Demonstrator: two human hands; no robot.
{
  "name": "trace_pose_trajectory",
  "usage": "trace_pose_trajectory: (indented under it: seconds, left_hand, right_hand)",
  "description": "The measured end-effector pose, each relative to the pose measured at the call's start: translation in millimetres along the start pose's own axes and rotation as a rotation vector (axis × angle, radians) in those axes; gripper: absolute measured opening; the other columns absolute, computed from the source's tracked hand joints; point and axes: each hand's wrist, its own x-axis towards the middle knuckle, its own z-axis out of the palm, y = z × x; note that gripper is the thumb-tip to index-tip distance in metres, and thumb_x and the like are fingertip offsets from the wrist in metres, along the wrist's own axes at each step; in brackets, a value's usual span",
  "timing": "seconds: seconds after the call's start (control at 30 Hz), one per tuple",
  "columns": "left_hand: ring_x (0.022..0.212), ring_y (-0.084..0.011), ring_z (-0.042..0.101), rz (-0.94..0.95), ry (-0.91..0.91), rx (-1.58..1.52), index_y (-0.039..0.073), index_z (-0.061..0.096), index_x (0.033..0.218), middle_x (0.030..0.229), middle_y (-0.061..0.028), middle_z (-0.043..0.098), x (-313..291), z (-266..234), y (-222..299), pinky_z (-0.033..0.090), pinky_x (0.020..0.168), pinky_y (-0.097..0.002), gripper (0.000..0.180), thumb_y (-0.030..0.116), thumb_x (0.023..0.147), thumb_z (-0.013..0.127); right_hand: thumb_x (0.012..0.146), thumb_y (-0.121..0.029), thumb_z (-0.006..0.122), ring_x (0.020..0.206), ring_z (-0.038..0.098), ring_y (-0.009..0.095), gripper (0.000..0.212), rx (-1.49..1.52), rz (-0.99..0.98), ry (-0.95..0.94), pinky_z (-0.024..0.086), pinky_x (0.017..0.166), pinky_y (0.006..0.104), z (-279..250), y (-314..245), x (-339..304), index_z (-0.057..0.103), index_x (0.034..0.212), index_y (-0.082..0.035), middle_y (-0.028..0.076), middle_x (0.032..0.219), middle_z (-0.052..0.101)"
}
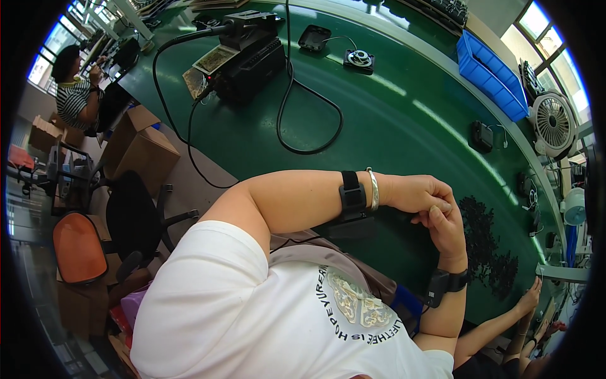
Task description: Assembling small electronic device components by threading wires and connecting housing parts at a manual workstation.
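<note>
My left hand point(413, 192) reaches across from the left, a silver bangle and a black strapped device on its wrist. Its fingers are bent and pressed together against those of my right hand point(448, 230). The right hand comes up from below, thumb and fingertips pinched, with a black device on its forearm. Whatever lies between the fingertips is too small or hidden to make out. Just right of my hands, a spread heap of small black parts point(486, 246) covers part of the green table point(379, 126).
Across the table stand a black soldering-type unit point(249, 66) with looping cables, a speaker part point(360, 60), black housings point(314, 38), a blue bin point(492, 72) and a fan point(553, 125). A co-worker's hand point(530, 295) rests at the lower right; another person point(79, 95) sits far left.
</note>
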Motion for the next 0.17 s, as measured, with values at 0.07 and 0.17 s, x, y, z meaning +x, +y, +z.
trace_pose_trajectory:
  seconds: [0.07, 0.17]
  left_hand:
    - [0.071, -0.0105, 0.064, -0.003, -0.001, 0.012, 0.003, 0.061, 0.104, 0.084, -0.0031, 0.064, 0.1, -0.3, 0.0, 0.051, 0.056, -0.0232, 0.02, 0.021, 0.101, 0.054]
    - [0.071, -0.0106, 0.064, 0.006, -0.001, 0.011, 0.004, 0.062, 0.106, 0.085, -0.003, 0.065, -1.1, 0.5, 1.4, 0.051, 0.056, -0.0235, 0.02, 0.022, 0.101, 0.054]
  right_hand:
    - [0.086, -0.036, 0.076, 0.074, 0.054, 0.008, 0.061, -0.003, -0.001, 0.0, 0.056, 0.074, 0.029, 0.0, -0.2, 0.2, 0.049, 0.127, 0.001, 0.002, 0.09, 0.058]
    - [0.086, -0.037, 0.076, 0.074, 0.054, 0.008, 0.062, -0.005, -0.001, 0.0, 0.056, 0.074, 0.029, 0.1, 0.1, 0.1, 0.049, 0.127, 0.001, 0.002, 0.091, 0.058]
